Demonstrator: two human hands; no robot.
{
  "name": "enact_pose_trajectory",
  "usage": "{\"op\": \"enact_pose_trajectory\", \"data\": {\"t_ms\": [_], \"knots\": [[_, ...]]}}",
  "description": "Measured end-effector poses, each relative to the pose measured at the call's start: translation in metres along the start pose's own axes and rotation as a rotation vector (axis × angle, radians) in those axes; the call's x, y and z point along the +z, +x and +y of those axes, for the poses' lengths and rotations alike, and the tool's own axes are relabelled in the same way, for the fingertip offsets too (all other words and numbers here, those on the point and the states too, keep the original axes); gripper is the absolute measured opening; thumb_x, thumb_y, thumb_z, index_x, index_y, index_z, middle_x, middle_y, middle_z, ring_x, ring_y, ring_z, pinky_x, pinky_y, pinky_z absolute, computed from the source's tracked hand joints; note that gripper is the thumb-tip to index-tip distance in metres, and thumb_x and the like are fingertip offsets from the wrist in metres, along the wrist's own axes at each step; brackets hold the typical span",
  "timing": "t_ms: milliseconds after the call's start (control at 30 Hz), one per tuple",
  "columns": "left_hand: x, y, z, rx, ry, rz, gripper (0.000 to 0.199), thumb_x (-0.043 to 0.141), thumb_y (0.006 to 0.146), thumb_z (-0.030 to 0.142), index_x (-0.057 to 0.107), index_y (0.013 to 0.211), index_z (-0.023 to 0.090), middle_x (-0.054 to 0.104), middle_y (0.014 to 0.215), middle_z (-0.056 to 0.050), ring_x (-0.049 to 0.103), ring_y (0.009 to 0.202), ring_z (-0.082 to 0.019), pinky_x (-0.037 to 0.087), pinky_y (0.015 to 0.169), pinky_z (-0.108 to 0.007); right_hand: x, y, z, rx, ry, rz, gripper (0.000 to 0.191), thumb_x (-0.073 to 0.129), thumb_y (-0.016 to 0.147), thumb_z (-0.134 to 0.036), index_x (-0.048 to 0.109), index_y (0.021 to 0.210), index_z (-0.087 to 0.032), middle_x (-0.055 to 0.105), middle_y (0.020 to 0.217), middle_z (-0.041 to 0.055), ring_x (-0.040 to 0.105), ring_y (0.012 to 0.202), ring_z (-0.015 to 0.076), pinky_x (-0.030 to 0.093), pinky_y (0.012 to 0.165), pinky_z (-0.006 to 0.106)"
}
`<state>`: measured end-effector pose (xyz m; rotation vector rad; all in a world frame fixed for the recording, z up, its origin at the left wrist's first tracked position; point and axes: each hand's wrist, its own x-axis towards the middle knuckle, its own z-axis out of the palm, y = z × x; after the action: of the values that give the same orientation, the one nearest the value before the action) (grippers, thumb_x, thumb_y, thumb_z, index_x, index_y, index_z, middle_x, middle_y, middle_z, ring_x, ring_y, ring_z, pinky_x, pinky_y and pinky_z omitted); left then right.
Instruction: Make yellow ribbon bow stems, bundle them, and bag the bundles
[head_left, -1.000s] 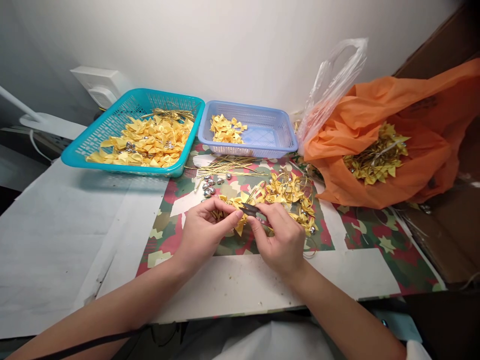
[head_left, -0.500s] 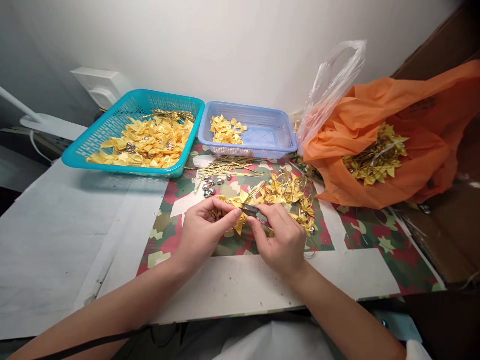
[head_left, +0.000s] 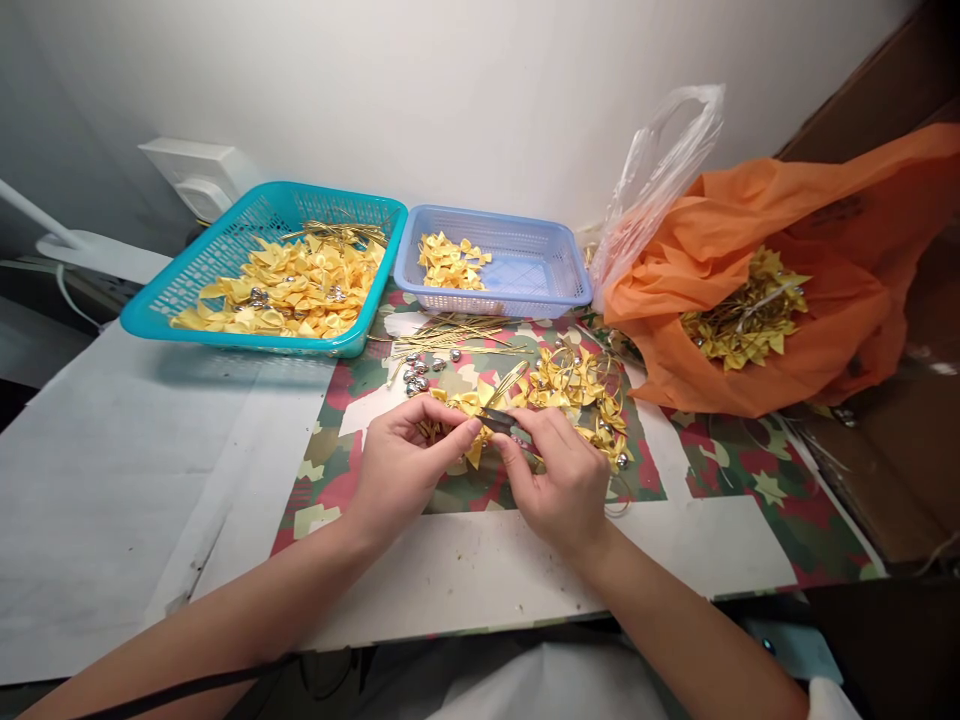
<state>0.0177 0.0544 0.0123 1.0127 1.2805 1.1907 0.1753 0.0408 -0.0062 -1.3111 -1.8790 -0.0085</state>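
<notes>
My right hand is closed around a small dark tool with narrow pointed jaws, which looks like tweezers or small pliers. Its tip points left and meets the fingertips of my left hand. There the thumb and forefinger are pinched together on something too small to make out. Yellow ribbon bows lie right behind the fingertips, and a gold wire loop sticks up beside them. More yellow bows with wires and silver bells are heaped beyond my right hand.
Loose silver bells and gold wires lie behind my hands. A teal basket of bows and wires stands back left, beside a blue basket with some bows. An orange bag holding bundled bows sits at right.
The whole view has shifted very slightly. Both hands keep the same grip and the tool stays at the left fingertips.
</notes>
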Motion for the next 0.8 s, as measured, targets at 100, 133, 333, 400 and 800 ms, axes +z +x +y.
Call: {"op": "enact_pose_trajectory", "data": {"t_ms": [100,133,333,400,800], "knots": [[0.0,0.0002,-0.0003,0.005,-0.006,0.001,0.019,0.081,0.066,0.029,0.066,0.065,0.018,0.063,0.058,0.002,0.055,0.048,-0.009,0.047,0.042,-0.017,0.0,0.0008,-0.0006,0.033,0.043,-0.013,0.018,0.056,0.094,-0.029,0.067,0.098,-0.016,0.068,0.077,0.0042,0.063,0.066,0.0143,0.045,0.059,0.024],[0.0002,0.0002,-0.0003,0.006,-0.005,0.003,0.019,0.081,0.066,0.029,0.066,0.065,0.018,0.063,0.058,0.002,0.055,0.048,-0.009,0.046,0.042,-0.017,0.0001,0.001,-0.0007,0.038,0.046,-0.017,0.018,0.056,0.094,-0.029,0.067,0.098,-0.017,0.068,0.077,0.0043,0.063,0.066,0.0143,0.045,0.059,0.024],[0.0011,-0.0005,-0.0006,0.0,0.024,0.002,0.021,0.08,0.065,0.032,0.065,0.064,0.018,0.066,0.061,0.0,0.057,0.049,-0.01,0.047,0.042,-0.019,0.0005,0.0004,-0.0002,0.003,0.001,0.002,0.017,0.056,0.094,-0.03,0.067,0.099,-0.017,0.069,0.078,0.0046,0.065,0.069,0.0152,0.044,0.059,0.024],[0.0012,-0.0009,-0.0012,0.003,0.03,0.004,0.022,0.081,0.065,0.033,0.065,0.064,0.018,0.066,0.061,0.0,0.057,0.049,-0.01,0.046,0.041,-0.019,0.0005,0.0003,-0.0002,-0.004,-0.011,0.002,0.017,0.056,0.094,-0.03,0.067,0.099,-0.017,0.07,0.079,0.0046,0.065,0.068,0.015,0.043,0.059,0.025],[0.0012,-0.0022,-0.0021,0.037,-0.021,-0.027,0.017,0.08,0.068,0.025,0.066,0.064,0.017,0.064,0.059,0.002,0.052,0.046,-0.007,0.043,0.041,-0.016,0.0001,0.0011,-0.0015,-0.049,-0.082,0.012,0.018,0.056,0.094,-0.029,0.067,0.095,-0.015,0.066,0.073,0.0038,0.06,0.062,0.0142,0.038,0.056,0.026]]}}
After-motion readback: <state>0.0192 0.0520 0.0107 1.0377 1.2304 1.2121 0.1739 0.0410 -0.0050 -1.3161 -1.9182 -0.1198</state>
